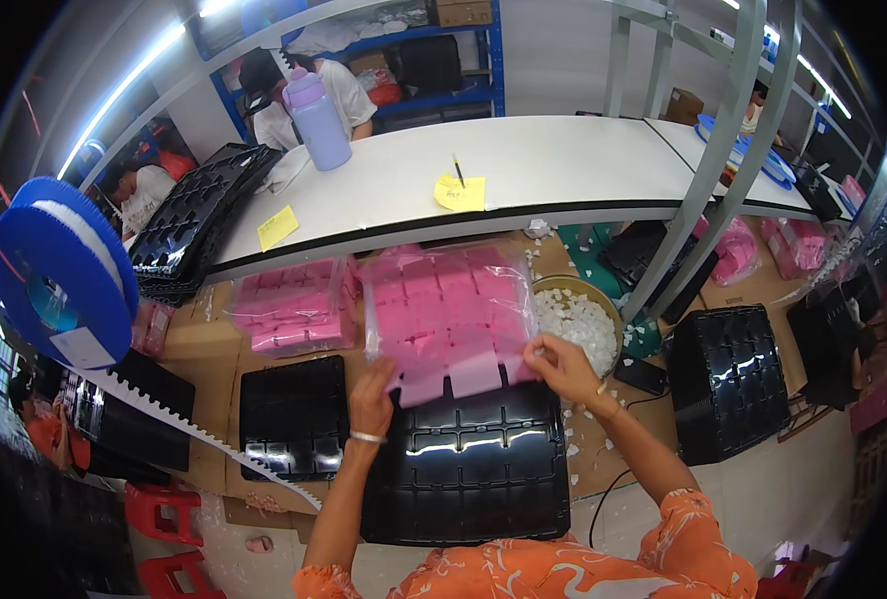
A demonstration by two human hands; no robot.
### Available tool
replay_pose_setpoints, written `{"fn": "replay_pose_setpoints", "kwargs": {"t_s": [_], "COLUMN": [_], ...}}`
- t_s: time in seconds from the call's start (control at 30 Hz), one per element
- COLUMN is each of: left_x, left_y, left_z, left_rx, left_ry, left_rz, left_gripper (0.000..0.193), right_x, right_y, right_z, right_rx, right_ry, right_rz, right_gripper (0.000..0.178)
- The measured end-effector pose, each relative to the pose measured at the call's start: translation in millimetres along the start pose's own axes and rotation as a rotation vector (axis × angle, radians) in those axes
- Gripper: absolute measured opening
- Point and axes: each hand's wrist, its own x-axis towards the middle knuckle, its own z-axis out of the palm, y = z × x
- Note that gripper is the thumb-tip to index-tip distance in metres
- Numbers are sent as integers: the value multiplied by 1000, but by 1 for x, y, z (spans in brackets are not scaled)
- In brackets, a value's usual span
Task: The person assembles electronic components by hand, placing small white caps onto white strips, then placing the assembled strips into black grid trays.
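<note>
My left hand (371, 397) and my right hand (561, 367) grip the near corners of a translucent pink plastic sheet (423, 384), fingers pinched. Stretched between them, it hangs over the far end of a black moulded tray (468, 469), whose pockets show below. Whether it is a loose film or a bag's edge, I cannot tell. Just beyond lies a clear bag of pink packs (443, 295), partly behind the sheet. A round bowl of white bits (575, 324) stands right of my right hand.
Another black tray (294, 414) lies left; stacked black trays (728, 384) stand right, near a phone (641, 374). A bagged pink bundle (292, 304) sits far left. A blue reel (64, 270) feeds a white toothed strip (194, 424). Across the back runs a white shelf (563, 155) with a purple bottle (316, 125).
</note>
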Motion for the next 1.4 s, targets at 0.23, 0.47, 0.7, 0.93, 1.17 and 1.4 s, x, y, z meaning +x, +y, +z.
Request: {"fn": "replay_pose_setpoints", "kwargs": {"t_s": [0.23, 0.47, 0.7, 0.93, 1.17, 1.4], "left_x": [-79, -124, -155, -170, -164, -163], "left_y": [52, 60, 66, 73, 82, 84], "left_z": [-58, -84, -100, -109, -106, -130], "left_rx": [-170, -228, -241, -254, -246, -115], "left_ry": [-191, -173, -169, -181, -185, -395], "left_rz": [-127, -192, -224, -264, -266, -203], "left_gripper": [43, 49, 47, 45, 46, 51], "right_x": [-109, -172, -202, -213, -218, -214], "right_y": [-3, -19, -38, -44, -40, -50], "right_z": [14, 31, 48, 56, 58, 43], "right_rx": [214, 128, -47, -205, -250, -315], "right_ry": [-117, -93, -127, -84, -23, -84], "right_rz": [239, 408, 423, 256, 249, 209], "right_gripper": [13, 13, 11, 11, 11, 17]}}
